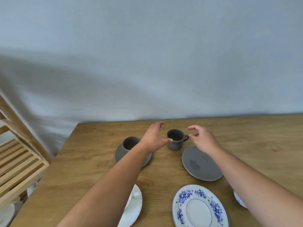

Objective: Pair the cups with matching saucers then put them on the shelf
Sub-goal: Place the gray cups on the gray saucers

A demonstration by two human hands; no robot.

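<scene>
A dark grey cup (175, 139) with its handle to the right stands on the bare wooden table (246, 136). My left hand (153, 137) is open just left of it, thumb near its rim. My right hand (202, 138) is open just right of it, fingertips by the handle. A second grey cup (130, 143) sits on a grey saucer (120, 154) at the left. An empty grey saucer (202, 163) lies right of centre. Nearer me lies a blue-flowered saucer (199, 208). A white cup on a white saucer (132, 208) is partly hidden by my left forearm.
A wooden slatted shelf (18, 164) stands left of the table, with white dishes (6, 215) on a lower level. A piece of blue-patterned china (239, 199) peeks out under my right forearm. A plain grey wall rises behind the table.
</scene>
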